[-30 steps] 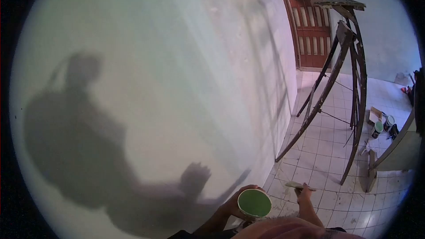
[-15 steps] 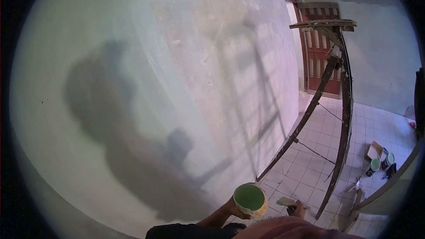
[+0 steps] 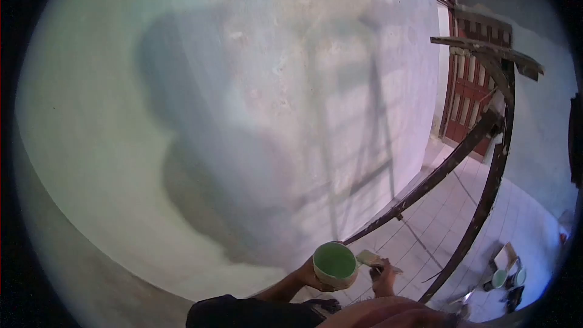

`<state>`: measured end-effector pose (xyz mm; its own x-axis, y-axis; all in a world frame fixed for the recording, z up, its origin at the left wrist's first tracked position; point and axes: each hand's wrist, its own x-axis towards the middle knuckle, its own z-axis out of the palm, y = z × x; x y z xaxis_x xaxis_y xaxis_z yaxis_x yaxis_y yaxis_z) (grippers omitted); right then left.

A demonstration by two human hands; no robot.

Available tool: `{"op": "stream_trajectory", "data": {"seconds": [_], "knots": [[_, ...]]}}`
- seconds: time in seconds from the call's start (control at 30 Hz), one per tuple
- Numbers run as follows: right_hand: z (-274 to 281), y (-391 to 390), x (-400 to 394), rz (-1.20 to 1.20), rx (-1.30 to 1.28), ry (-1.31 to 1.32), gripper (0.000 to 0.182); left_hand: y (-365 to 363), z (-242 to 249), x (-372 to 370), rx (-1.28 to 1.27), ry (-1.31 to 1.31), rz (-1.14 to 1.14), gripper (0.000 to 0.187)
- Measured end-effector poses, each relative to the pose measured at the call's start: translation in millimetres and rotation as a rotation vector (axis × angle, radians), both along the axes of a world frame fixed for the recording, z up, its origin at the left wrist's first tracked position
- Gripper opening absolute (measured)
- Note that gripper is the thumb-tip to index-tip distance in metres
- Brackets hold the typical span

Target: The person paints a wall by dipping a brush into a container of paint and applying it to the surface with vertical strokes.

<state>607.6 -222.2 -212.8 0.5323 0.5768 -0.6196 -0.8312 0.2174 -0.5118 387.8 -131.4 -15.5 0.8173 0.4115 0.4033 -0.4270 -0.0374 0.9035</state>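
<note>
My left hand (image 3: 308,274) is wrapped round a round container (image 3: 335,265) with green paint inside, low in the middle of the view. Just right of it, my right hand (image 3: 382,278) grips a flat paintbrush (image 3: 371,259). The bristle end points left and lies close to the container's rim. Whether brush and rim touch, I cannot tell. Behind both hands rises a pale green and whitish wall (image 3: 243,146) with my shadow on it.
A dark wooden ladder (image 3: 486,188) stands at the right on the tiled floor (image 3: 437,225). Beyond it is a red-brown door (image 3: 477,85). Paint cans (image 3: 498,278) and an open box (image 3: 505,256) sit at the lower right.
The brush in my right hand has moved up and left, closer to the container. The container has shifted slightly left and up. The view has turned, and my shadow lies farther right.
</note>
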Motion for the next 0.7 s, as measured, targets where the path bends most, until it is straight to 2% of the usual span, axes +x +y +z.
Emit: {"op": "stream_trajectory", "data": {"seconds": [0.03, 0.1, 0.2, 0.27, 0.3, 0.33, 0.37, 0.4, 0.43, 0.47, 0.5, 0.53, 0.63, 0.7], "knots": [[-4, 14, 9, 0.021, 0.0, -0.01, 0.03, 5, 2, 10, 0.005, -0.021, 0.01, 0.114], [8, 21, 19, 0.14, 0.113, -0.005, 0.029, 8, 5, 23, 0.116, 0.07, 0.179, 0.117], [27, 35, 37, 0.268, 0.058, -0.044, 0.03, 6, 10, 40, 0.185, 0.034, 0.246, 0.119], [23, 52, 48, 0.321, 0.079, -0.024, 0.032, 7, -7, 45, 0.168, 0.002, 0.302, 0.115], [24, 59, 51, 0.389, 0.174, 0.004, 0.033, -2, -21, 47, 0.161, -0.026, 0.311, 0.111], [24, 64, 56, 0.458, 0.245, 0.032, 0.033, -10, -24, 45, 0.245, -0.008, 0.369, 0.11], [18, 72, 62, 0.462, 0.159, 0.106, 0.034, -14, -24, 45, 0.32, 0.004, 0.432, 0.11], [29, 70, 61, 0.516, 0.242, 0.047, 0.034, -24, -33, 48, 0.207, -0.027, 0.468, 0.111], [54, 67, 59, 0.561, 0.142, 0.045, 0.035, -50, -9, 47, 0.0, 0.04, 0.506, 0.111], [41, 69, 64, 0.674, 0.21, 0.023, 0.036, -71, 8, 51, -0.015, 0.02, 0.67, 0.112], [40, 69, 62, 0.679, 0.208, 0.09, 0.036, -84, 0, 51, 0.049, 0.015, 0.753, 0.114], [63, 60, 59, 0.749, 0.141, 0.008, 0.035, -103, -2, 57, -0.133, 0.019, 0.818, 0.117], [64, 47, 61, 0.821, 0.081, 0.048, 0.035, -140, -13, 73, -0.176, 0.113, 0.983, 0.119], [59, 43, 58, 0.865, 0.043, 0.105, 0.035, -156, -22, 74, -0.119, 0.177, 1.04, 0.117]]}}
